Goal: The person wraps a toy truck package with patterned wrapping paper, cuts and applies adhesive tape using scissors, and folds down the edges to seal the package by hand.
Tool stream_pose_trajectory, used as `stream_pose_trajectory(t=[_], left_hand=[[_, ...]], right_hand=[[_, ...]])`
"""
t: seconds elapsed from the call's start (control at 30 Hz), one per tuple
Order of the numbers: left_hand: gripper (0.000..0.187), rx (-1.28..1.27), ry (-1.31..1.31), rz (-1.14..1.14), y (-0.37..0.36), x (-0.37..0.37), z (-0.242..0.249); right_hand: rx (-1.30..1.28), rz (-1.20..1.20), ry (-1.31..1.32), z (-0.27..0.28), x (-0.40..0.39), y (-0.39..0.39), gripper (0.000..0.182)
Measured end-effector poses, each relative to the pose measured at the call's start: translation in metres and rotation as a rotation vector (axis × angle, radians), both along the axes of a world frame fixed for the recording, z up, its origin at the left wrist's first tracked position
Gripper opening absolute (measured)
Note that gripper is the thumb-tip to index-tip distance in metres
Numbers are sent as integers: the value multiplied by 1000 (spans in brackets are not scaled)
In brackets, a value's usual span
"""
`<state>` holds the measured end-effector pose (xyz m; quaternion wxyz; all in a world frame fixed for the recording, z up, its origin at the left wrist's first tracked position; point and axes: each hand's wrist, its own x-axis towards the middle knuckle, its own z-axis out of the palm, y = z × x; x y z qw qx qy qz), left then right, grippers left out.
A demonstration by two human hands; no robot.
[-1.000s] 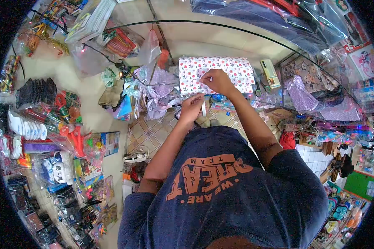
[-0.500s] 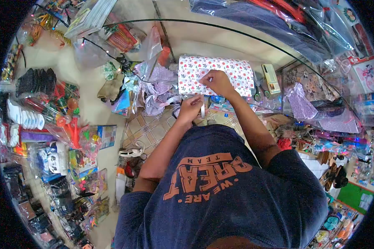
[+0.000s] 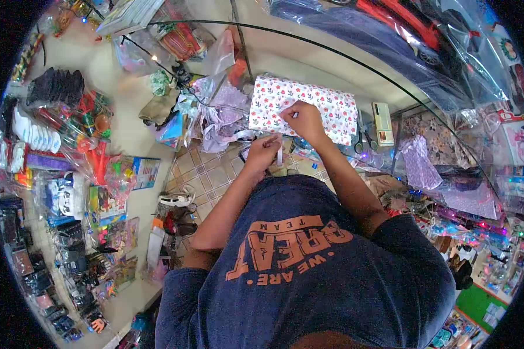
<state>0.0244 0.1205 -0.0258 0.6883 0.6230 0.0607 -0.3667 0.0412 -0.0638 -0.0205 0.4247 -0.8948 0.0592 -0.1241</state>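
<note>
White floral wrapping (image 3: 335, 113) — contents hidden — lies beneath the right hand (image 3: 305, 122).

Crumpled paper (image 3: 224, 110) lies left of the parcel (image 3: 332, 110), scissors (image 3: 365, 141) just right of it, and an oblong case (image 3: 383, 123) beyond them. The right hand (image 3: 304, 121) is over the parcel, the left hand (image 3: 264, 151) before its near edge.

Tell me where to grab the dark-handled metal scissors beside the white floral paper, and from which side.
I'd take the dark-handled metal scissors by their looped handles, coming from the wearer's side: the loops point toward the wearer, with the blades pointing away. The cream rectangular object close on the right probably makes that side tighter.
</note>
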Motion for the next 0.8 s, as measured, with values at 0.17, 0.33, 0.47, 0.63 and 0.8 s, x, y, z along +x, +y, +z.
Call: stream_pose_trajectory(t=[0.17,0.33,0.47,0.63,0.8], left_hand=[[31,76,-12,-35,-2,-1,-8],[32,63,38,42,-7,-5,4],[35,46,35,64,-7,-4,-3],[39,77,21,85,-12,-6,3],[41,92,1,101,-13,-7,-10]], right_hand=[[-36,-37,-7,4,0,3,15],[-16,-46,-40,2,3,2,16],[-24,-75,0,7,4,3,17],[-101,-84,4,13,4,0,20],[-126,-49,84,18,6,-8,25]])
